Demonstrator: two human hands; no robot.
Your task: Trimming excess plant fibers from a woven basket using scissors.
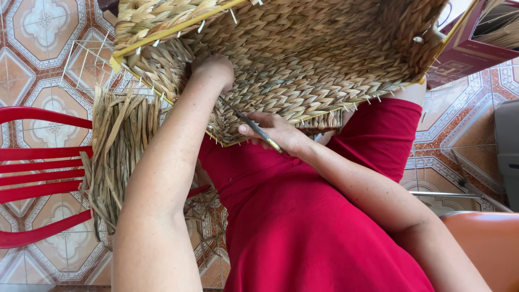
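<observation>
Mid-weave on basket: right hand pinching needle tool, left hand pressed to weave, grip unclear, next poke needing steady aim.

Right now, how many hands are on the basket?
2: left hand is pushed into the woven basket at its near-left edge; right hand, holding a thin tool, rests against its lower edge.

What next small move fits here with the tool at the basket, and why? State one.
Probably slide the thin tool, held in the right hand, deeper under the braid at the woven basket edge; its tip already points into the weave, and the left hand braces the basket beside it.
</observation>
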